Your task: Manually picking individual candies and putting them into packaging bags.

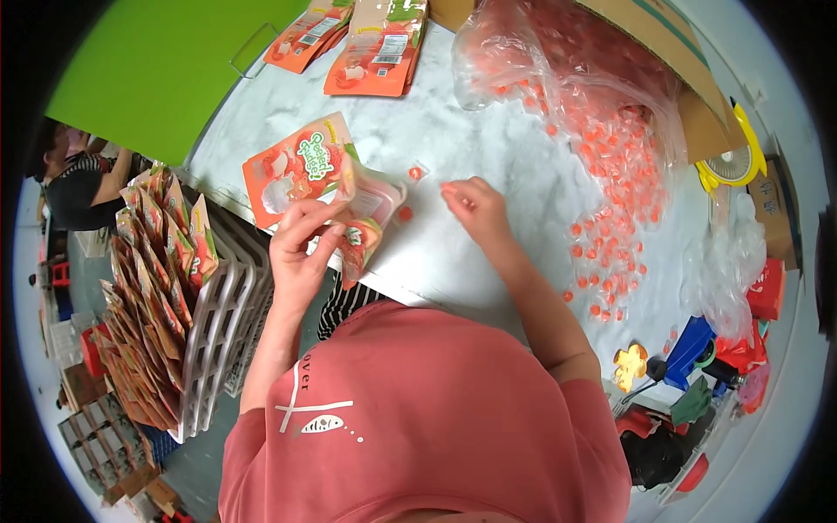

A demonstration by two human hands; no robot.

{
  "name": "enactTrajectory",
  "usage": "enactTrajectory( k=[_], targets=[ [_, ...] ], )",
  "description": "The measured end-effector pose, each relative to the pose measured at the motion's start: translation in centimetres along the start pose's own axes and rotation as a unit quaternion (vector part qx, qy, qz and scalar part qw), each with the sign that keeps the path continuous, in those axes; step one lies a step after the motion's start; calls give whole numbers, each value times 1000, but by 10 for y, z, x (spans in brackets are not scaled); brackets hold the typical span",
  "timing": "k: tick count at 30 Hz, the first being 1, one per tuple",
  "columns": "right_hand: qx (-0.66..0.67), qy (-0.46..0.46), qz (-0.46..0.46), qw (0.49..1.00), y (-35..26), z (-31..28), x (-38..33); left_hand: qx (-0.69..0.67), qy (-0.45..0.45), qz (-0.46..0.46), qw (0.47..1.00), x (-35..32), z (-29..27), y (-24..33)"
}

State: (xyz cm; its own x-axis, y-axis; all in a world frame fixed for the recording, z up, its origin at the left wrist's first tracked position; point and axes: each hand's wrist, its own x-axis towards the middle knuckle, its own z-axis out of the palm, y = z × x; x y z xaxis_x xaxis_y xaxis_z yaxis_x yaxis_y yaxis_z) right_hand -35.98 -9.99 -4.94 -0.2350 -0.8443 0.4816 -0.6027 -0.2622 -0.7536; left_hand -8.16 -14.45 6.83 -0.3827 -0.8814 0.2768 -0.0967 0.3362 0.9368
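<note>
My left hand grips an orange and cream printed pouch near the table's front edge, thumb and fingers closed on its side. The pouch's mouth gapes toward the right and shows a pale inside. Under and behind it a second pouch lies flat, printed side up. Two small wrapped orange candies, one farther back and one close to the pouch, rest right of the opening. My right hand hovers right of them with fingertips pinched together; whether something small is between them I cannot make out.
A clear plastic bag spills many wrapped candies over the right of the marbled table. Stacked pouches lie at the back. A white crate of filled-looking pouches stands left. A yellow fan is far right.
</note>
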Motion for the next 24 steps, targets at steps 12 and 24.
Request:
enactTrajectory(
  k=[12,24],
  targets=[
    [559,100,213,795,-113,-18,96,94,-65,25,993,31,42,3],
    [461,10,86,883,-99,-18,77,99,-60,24,993,33,42,-3]
  ],
)
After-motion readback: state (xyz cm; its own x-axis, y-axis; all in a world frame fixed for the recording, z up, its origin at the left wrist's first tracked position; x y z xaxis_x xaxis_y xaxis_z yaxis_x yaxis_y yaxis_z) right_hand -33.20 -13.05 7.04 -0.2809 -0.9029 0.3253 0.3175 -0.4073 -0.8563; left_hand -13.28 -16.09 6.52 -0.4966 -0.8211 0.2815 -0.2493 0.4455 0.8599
